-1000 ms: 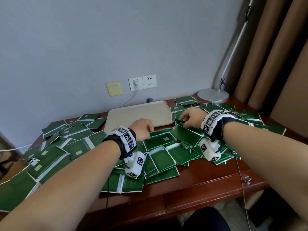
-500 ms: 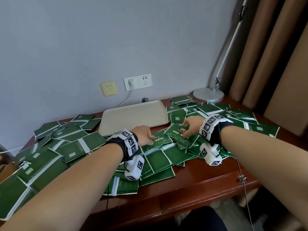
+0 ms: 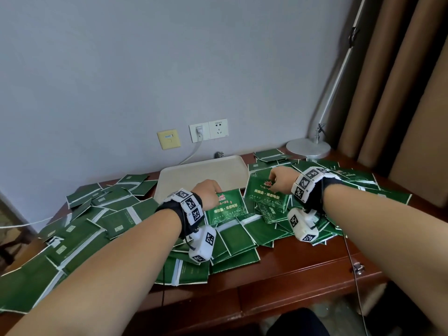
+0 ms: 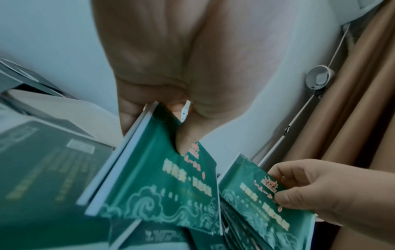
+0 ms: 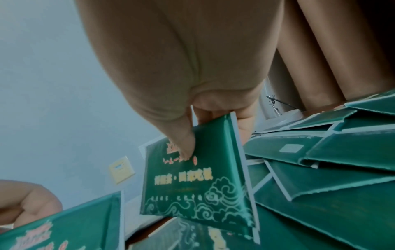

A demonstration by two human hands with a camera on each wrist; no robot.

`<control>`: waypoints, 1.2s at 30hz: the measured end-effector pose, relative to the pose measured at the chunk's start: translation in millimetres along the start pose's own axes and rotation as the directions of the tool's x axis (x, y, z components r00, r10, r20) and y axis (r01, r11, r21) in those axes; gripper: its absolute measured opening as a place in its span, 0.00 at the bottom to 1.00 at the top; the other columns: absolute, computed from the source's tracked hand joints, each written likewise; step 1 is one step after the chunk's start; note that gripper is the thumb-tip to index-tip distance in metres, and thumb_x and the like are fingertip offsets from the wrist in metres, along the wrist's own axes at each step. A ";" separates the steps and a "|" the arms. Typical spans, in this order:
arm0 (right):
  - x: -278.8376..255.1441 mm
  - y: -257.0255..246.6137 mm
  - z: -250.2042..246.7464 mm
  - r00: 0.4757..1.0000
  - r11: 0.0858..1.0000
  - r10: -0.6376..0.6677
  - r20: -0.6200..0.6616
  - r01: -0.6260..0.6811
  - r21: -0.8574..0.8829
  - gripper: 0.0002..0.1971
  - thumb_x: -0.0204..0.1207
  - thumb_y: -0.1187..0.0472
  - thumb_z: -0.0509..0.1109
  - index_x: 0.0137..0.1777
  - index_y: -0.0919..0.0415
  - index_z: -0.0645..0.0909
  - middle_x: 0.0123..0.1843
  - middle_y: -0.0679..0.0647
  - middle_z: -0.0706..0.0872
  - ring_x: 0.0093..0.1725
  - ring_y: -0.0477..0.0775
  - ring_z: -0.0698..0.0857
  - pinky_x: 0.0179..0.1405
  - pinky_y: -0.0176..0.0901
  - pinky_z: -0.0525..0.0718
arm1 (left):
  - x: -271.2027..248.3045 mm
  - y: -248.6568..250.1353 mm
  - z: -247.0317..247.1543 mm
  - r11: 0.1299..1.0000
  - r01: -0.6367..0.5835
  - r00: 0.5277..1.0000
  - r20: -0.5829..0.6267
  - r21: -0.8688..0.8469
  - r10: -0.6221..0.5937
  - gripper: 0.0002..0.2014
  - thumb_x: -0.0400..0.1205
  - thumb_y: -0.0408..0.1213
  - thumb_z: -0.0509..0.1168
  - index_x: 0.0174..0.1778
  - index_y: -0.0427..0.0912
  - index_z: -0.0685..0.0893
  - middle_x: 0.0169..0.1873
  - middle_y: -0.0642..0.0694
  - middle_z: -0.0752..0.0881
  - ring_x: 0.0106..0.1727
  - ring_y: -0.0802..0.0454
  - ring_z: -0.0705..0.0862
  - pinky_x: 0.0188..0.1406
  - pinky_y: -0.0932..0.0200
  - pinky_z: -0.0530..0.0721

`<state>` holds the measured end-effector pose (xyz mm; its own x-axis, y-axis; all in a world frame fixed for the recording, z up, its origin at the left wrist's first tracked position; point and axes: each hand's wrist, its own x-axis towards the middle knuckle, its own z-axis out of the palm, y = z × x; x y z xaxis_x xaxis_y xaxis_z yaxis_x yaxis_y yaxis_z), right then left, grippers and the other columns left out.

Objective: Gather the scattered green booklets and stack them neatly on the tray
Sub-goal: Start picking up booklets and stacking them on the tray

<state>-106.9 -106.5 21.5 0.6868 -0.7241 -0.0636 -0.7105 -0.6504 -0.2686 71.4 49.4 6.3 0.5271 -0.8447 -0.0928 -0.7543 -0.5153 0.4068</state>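
Green booklets (image 3: 247, 235) lie scattered over the wooden desk. My left hand (image 3: 208, 192) pinches a green booklet (image 3: 228, 207) by its top edge, thumb on the cover (image 4: 158, 172), lifted off the pile just in front of the beige tray (image 3: 201, 175). My right hand (image 3: 282, 178) pinches another green booklet (image 3: 265, 195) at its top, thumb on the printed front (image 5: 192, 182), raised at the tray's right front corner. The tray holds nothing that I can see.
More booklets (image 3: 80, 224) cover the left of the desk (image 3: 303, 265) and the right side (image 3: 358, 183). A white lamp base (image 3: 308, 147) stands at the back right by brown curtains. Wall sockets (image 3: 208, 129) with a plugged cable sit behind the tray.
Both hands have lifted their booklets off the pile and turned the printed covers up. The right hand has moved up and back toward the tray's right corner.
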 end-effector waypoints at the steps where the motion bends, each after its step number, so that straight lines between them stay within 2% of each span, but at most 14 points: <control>1: -0.1 -3.5 -4.0 1.000 1.000 -0.008 -0.018 0.008 0.007 0.16 0.75 0.64 0.72 0.63 0.64 0.82 0.60 0.59 0.86 0.59 0.58 0.84 0.56 0.45 0.82 | -1.2 -1.3 -5.1 1.000 0.001 1.000 -0.009 -0.012 -0.001 0.19 0.78 0.24 0.66 0.65 0.42 0.81 0.65 0.43 0.81 0.65 0.44 0.80 0.52 0.62 0.74; 6: 10.6 -25.3 -16.9 0.992 0.994 -0.054 -0.117 0.065 0.086 0.14 0.74 0.70 0.69 0.58 0.61 0.83 0.60 0.58 0.86 0.59 0.59 0.83 0.55 0.44 0.82 | -8.5 -24.4 -31.3 0.991 0.026 0.995 -0.095 -0.132 -0.039 0.18 0.75 0.21 0.62 0.51 0.50 0.81 0.59 0.42 0.83 0.55 0.44 0.83 0.39 0.62 0.76; 9: 29.5 -50.5 -21.3 0.991 0.987 -0.077 -0.113 0.091 0.129 0.17 0.75 0.73 0.67 0.62 0.60 0.83 0.61 0.57 0.85 0.60 0.59 0.83 0.60 0.48 0.83 | 0.9 -53.1 -50.4 0.972 0.052 0.978 -0.183 -0.227 -0.095 0.17 0.74 0.21 0.64 0.43 0.52 0.81 0.55 0.42 0.84 0.52 0.46 0.85 0.34 0.63 0.77; 13: 71.3 -84.3 -16.6 0.987 0.980 -0.125 -0.105 0.139 0.140 0.19 0.75 0.74 0.63 0.61 0.59 0.83 0.62 0.57 0.85 0.58 0.59 0.84 0.59 0.51 0.85 | 27.8 -91.5 -72.0 0.963 0.088 0.964 -0.221 -0.256 -0.147 0.16 0.74 0.22 0.66 0.45 0.51 0.80 0.53 0.43 0.84 0.52 0.47 0.84 0.42 0.60 0.82; 16: 114.2 -107.6 -5.9 0.986 0.977 -0.155 -0.065 0.163 0.141 0.19 0.75 0.75 0.62 0.60 0.57 0.84 0.62 0.56 0.85 0.58 0.58 0.84 0.58 0.49 0.85 | 58.6 -123.5 -79.9 0.962 0.128 0.954 -0.235 -0.240 -0.185 0.14 0.75 0.22 0.65 0.47 0.48 0.79 0.50 0.44 0.84 0.48 0.48 0.84 0.36 0.62 0.79; 18: 145.5 -120.9 2.2 0.983 0.975 -0.181 -0.037 0.184 0.120 0.20 0.76 0.75 0.62 0.61 0.57 0.85 0.62 0.56 0.85 0.57 0.58 0.84 0.54 0.44 0.85 | 83.2 -144.7 -81.0 0.963 0.144 0.948 -0.248 -0.227 -0.200 0.13 0.74 0.22 0.65 0.42 0.47 0.80 0.47 0.44 0.85 0.47 0.48 0.85 0.40 0.60 0.82; 22: 202.9 -139.2 24.8 0.974 0.974 -0.218 0.064 0.213 0.077 0.20 0.77 0.74 0.61 0.60 0.55 0.87 0.59 0.55 0.86 0.46 0.54 0.84 0.29 0.34 0.78 | 127.1 -177.5 -75.8 0.964 0.156 0.958 -0.206 -0.217 -0.202 0.18 0.75 0.18 0.65 0.30 0.49 0.80 0.35 0.50 0.83 0.39 0.51 0.83 0.37 0.64 0.80; 25: 238.6 -143.1 41.8 0.968 0.977 -0.214 0.135 0.209 0.047 0.19 0.75 0.73 0.64 0.54 0.49 0.87 0.61 0.55 0.85 0.43 0.53 0.85 0.26 0.33 0.78 | 155.5 -190.3 -69.5 0.957 0.180 0.958 -0.181 -0.228 -0.224 0.20 0.76 0.18 0.64 0.28 0.49 0.83 0.34 0.52 0.84 0.44 0.48 0.85 0.46 0.63 0.79; 27: 258.6 -146.3 50.0 0.959 0.976 -0.215 0.186 0.217 0.008 0.19 0.75 0.72 0.65 0.52 0.45 0.86 0.66 0.57 0.82 0.52 0.58 0.86 0.28 0.34 0.80 | 173.3 -195.3 -64.8 0.957 0.190 0.959 -0.167 -0.220 -0.228 0.21 0.76 0.18 0.63 0.27 0.49 0.84 0.34 0.51 0.86 0.45 0.47 0.86 0.49 0.63 0.80; 29: 274.1 -148.8 56.7 0.953 0.976 -0.199 0.227 0.214 -0.043 0.20 0.76 0.71 0.66 0.57 0.45 0.86 0.72 0.61 0.77 0.66 0.65 0.81 0.31 0.33 0.75 | 187.5 -198.2 -59.5 0.964 0.190 0.964 -0.151 -0.189 -0.219 0.20 0.76 0.20 0.64 0.27 0.51 0.84 0.39 0.48 0.88 0.48 0.47 0.87 0.52 0.62 0.82; 30: 278.9 -149.5 60.3 0.954 0.977 -0.192 0.229 0.209 -0.053 0.20 0.76 0.70 0.67 0.59 0.45 0.85 0.73 0.60 0.76 0.69 0.66 0.79 0.34 0.34 0.76 | 191.9 -199.8 -56.3 0.968 0.190 0.966 -0.145 -0.166 -0.214 0.20 0.76 0.21 0.65 0.28 0.52 0.84 0.42 0.47 0.89 0.48 0.47 0.87 0.53 0.62 0.82; 32: 285.1 -149.9 66.4 0.963 0.979 -0.181 0.200 0.196 -0.061 0.19 0.74 0.67 0.69 0.56 0.41 0.84 0.69 0.57 0.80 0.64 0.63 0.82 0.47 0.41 0.85 | 197.1 -200.4 -50.3 0.970 0.213 0.964 -0.135 -0.117 -0.228 0.15 0.76 0.26 0.68 0.30 0.53 0.84 0.48 0.46 0.89 0.50 0.48 0.86 0.51 0.62 0.81; 34: 283.5 -148.3 69.6 0.965 0.977 -0.187 0.183 0.202 -0.067 0.19 0.73 0.64 0.69 0.59 0.41 0.83 0.67 0.53 0.82 0.59 0.57 0.83 0.57 0.46 0.85 | 197.7 -197.9 -45.6 0.971 0.236 0.964 -0.118 -0.031 -0.238 0.10 0.77 0.34 0.69 0.35 0.55 0.84 0.54 0.46 0.87 0.56 0.46 0.84 0.57 0.59 0.82; 36: 277.8 -148.1 70.1 0.955 0.971 -0.212 0.207 0.230 -0.069 0.20 0.74 0.62 0.68 0.65 0.46 0.82 0.68 0.50 0.81 0.61 0.55 0.83 0.60 0.45 0.83 | 194.3 -190.8 -45.4 0.974 0.210 0.975 -0.087 0.087 -0.202 0.07 0.80 0.39 0.66 0.44 0.57 0.86 0.59 0.46 0.84 0.61 0.42 0.81 0.62 0.56 0.80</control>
<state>199.8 -195.2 -23.7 0.8382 -0.5063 -0.2029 -0.5422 -0.8139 -0.2088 335.5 -9.9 -48.1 0.7006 -0.7073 -0.0940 -0.6581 -0.6915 0.2980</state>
